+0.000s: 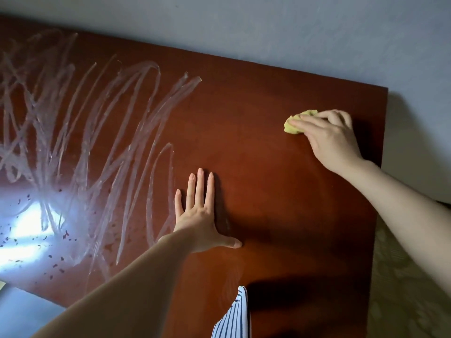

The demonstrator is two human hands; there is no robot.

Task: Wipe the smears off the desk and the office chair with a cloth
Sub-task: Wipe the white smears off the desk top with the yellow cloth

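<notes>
Right hand scrunches the yellow cloth on the bench, left hand lies flat. I'd sweep left into those white smears, overlapping strokes, firm pressure.

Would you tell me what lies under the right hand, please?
A bunched yellow cloth on the desk, poking out past the fingers; the rest is hidden beneath the right hand.

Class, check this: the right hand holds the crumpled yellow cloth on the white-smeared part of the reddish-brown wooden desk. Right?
No. The head view shows the right hand holding the crumpled yellow cloth on the unsmeared right part of the reddish-brown wooden desk; the white smears lie left.
</notes>
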